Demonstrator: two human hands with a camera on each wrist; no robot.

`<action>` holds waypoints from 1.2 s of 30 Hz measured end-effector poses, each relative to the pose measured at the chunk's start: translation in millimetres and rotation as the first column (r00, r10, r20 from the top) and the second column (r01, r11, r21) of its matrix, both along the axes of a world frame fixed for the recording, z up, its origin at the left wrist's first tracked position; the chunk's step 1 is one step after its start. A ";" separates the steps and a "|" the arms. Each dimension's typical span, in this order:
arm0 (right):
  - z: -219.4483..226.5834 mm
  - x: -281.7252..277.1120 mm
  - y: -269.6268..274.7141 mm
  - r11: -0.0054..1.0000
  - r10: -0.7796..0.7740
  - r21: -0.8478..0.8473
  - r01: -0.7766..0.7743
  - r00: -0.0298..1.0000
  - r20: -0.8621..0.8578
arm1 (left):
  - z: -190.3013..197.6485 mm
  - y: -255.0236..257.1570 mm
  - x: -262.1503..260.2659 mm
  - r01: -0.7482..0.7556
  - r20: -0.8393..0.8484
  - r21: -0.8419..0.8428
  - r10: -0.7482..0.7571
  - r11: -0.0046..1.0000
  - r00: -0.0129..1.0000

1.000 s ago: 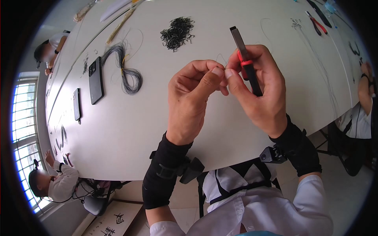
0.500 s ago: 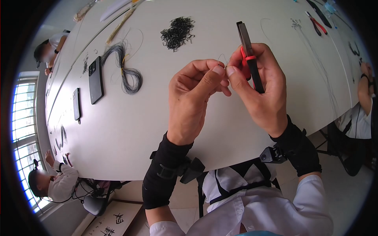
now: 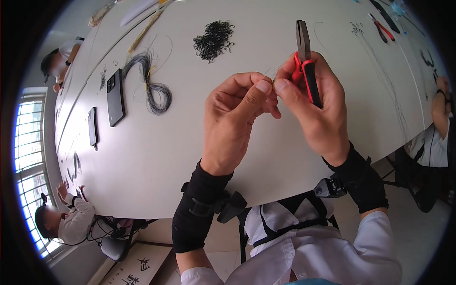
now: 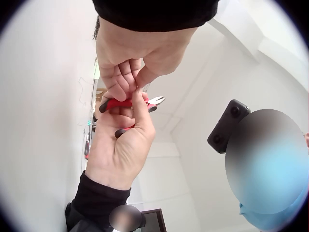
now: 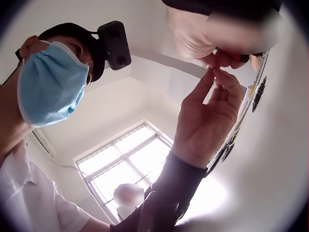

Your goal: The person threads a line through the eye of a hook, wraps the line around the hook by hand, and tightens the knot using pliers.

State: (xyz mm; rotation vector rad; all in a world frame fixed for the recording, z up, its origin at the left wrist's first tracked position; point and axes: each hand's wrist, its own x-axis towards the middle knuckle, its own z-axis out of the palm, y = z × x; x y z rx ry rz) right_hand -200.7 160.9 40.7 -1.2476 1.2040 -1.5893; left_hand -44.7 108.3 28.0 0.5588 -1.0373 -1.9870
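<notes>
In front of the chest, the left hand (image 3: 232, 111) and right hand (image 3: 316, 107) meet at the fingertips in the head view. Between thumb and index finger the left hand pinches a very small piece, with a thin wire loop (image 3: 270, 72) rising behind the fingertips. The right thumb and index finger meet it at the same spot. Pliers (image 3: 311, 83) with red and black handles lie in the right hand's curled fingers, nose pointing away from the body. In the left wrist view the pliers (image 4: 120, 103) cross the right palm. The small piece is mostly hidden by the fingertips.
A pile of small dark hooks (image 3: 213, 40) lies beyond the hands. Left of it are a tied bundle of grey wire (image 3: 154, 90) and two phones, the larger phone (image 3: 115, 97) nearer. More pliers (image 3: 381, 28) lie at the far right. Other people sit around the table (image 3: 156, 156).
The pliers have swung in the right hand, their nose moving right and turning more upright. The left hand has barely moved, and the fingertips stay together.
</notes>
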 end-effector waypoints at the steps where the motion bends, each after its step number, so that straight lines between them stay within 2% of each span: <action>1: -0.3 0.7 -0.1 1.000 0.004 0.007 -0.004 0.999 0.050 | 0.5 0.6 -0.7 -0.005 0.003 0.005 0.005 1.000 1.000; 2: -0.4 1.2 -0.2 1.000 0.008 0.014 -0.009 0.995 0.101 | 1.4 1.5 -2.0 -0.009 0.005 0.010 0.009 1.000 1.000; 5: 0.2 1.9 -0.4 1.000 0.003 -0.009 -0.003 0.995 0.104 | 3.7 2.0 -2.9 -0.016 0.021 0.030 0.015 0.999 1.000; 8: 1.2 2.0 -0.1 0.999 -0.029 -0.030 0.031 0.998 0.052 | 2.5 1.3 -1.9 -0.030 0.034 0.005 0.030 1.000 0.999; 14: 2.8 2.6 0.9 1.000 -0.005 0.005 0.004 0.994 0.105 | 1.1 2.1 -3.5 -0.028 0.017 -0.006 0.029 1.000 0.999; 18: 1.0 3.7 -1.0 0.998 -0.046 -0.034 0.048 0.997 0.055 | 5.9 3.9 -6.6 -0.072 0.027 0.018 0.072 0.997 0.997; 20: -2.0 1.6 -1.4 0.997 -0.045 -0.068 0.045 0.999 -0.008 | 3.1 2.9 -5.1 -0.063 0.038 -0.004 0.063 0.998 0.997; 23: 0.3 4.9 1.0 0.999 -0.019 -0.028 0.021 0.998 0.056 | 0.6 1.6 -3.3 -0.038 0.028 -0.021 0.039 0.999 0.999; 26: -1.8 3.4 0.1 1.000 -0.020 -0.022 0.021 0.999 0.040 | 0.5 1.5 -3.5 -0.026 0.017 -0.027 0.026 0.999 1.000; 29: 7.4 2.1 2.4 0.995 -0.019 0.100 0.008 0.993 0.113 | 2.2 2.8 -4.4 -0.033 0.036 -0.032 0.034 0.999 0.999; 32: 11.0 -3.7 2.1 0.973 0.013 0.218 -0.068 0.970 0.244 | 1.6 4.2 -6.0 -0.039 0.055 -0.037 0.041 0.999 0.998; 36: 6.8 -11.0 0.1 0.944 0.039 0.290 -0.157 0.925 0.377 | 6.0 5.3 -7.6 -0.050 0.077 -0.040 0.053 0.998 0.996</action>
